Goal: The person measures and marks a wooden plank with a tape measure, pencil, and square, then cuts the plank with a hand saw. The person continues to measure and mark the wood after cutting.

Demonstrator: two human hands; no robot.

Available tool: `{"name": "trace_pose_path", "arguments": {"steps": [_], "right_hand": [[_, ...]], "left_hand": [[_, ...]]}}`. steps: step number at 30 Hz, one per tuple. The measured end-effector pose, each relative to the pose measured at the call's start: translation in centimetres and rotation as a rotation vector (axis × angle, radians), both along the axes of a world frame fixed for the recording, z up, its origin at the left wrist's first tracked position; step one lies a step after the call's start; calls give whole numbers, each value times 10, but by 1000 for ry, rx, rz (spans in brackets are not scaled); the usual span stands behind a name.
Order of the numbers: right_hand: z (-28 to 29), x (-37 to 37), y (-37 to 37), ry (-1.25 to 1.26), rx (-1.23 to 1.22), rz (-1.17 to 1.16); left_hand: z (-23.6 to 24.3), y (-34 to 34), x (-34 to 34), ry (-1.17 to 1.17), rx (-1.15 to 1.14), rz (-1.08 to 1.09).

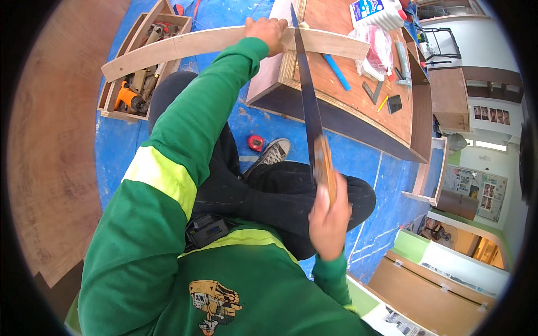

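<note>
My right hand is closed round the wooden handle of a handsaw, whose dark blade points away from me. Near its far end the blade crosses a long curved wooden strip; I cannot tell how deep it sits in the wood. Left of the blade, my left hand grips the strip from above. The strip's right part lies over a plywood-topped box, while its left end reaches out above a wooden toolbox.
An orange-and-black power drill lies in the toolbox. A red tape measure rests on the blue floor sheet beside my shoe. On the plywood are a blue-handled tool, a square, a yellow pencil and a white jug.
</note>
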State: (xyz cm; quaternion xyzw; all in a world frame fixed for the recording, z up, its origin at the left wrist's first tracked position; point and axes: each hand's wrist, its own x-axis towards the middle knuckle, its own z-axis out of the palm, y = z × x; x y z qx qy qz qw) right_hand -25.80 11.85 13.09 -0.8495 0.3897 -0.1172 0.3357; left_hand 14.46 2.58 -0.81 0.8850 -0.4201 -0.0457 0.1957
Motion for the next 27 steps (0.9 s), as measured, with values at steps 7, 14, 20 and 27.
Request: {"name": "trace_pose_path", "arguments": {"steps": [7,14,20,27], "right_hand": [[-76,191,-123,-324,-233,182],[-38,54,-34,-134,-185,112],[5,-24,11,-10,41,-46],[-79,194,-122,-330,-269,162]], "left_hand": [[-7,-6,-4,-48,-44,12],[-5,-4,17,94,43,-22],[1,-6,5,50,11,-29],[-2,-10,10,29,-7,-19]]}}
